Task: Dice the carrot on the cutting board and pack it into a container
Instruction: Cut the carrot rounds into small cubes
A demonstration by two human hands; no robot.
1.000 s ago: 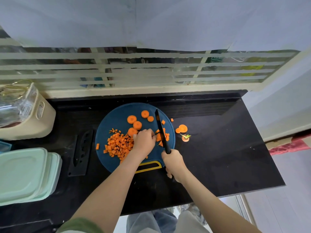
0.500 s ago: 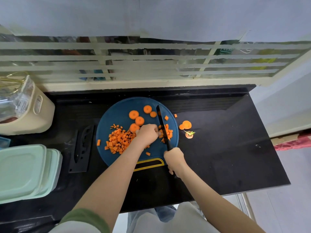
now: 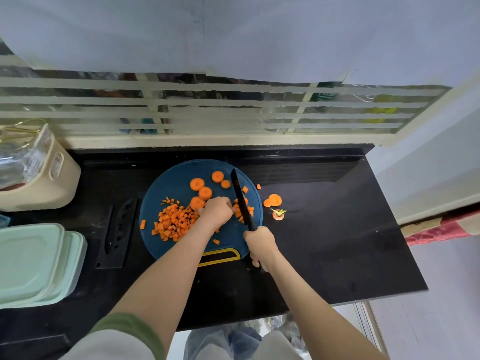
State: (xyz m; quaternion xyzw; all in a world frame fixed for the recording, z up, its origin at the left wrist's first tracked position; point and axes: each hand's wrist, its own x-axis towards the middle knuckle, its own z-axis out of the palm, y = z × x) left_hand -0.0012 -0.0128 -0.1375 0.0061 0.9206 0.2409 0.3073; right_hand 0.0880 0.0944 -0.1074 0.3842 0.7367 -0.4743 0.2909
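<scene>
Little has shifted since a moment ago: the knife (image 3: 240, 196) is still lying across the right side of the cutting board (image 3: 179, 175). The left hand (image 3: 217, 211), fingers curled, is holding carrot pieces (image 3: 250, 211) at the blade, and the right hand (image 3: 259, 245) is gripping the handle. Diced carrot (image 3: 175, 223) is lying left of that hand, with round slices (image 3: 205, 192) behind it. Lidded containers (image 3: 33, 261) are sitting at the left end of the counter (image 3: 324, 242).

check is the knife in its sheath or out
Out: the right hand grips the knife over the cutting board; the sheath lies left of it.
</scene>
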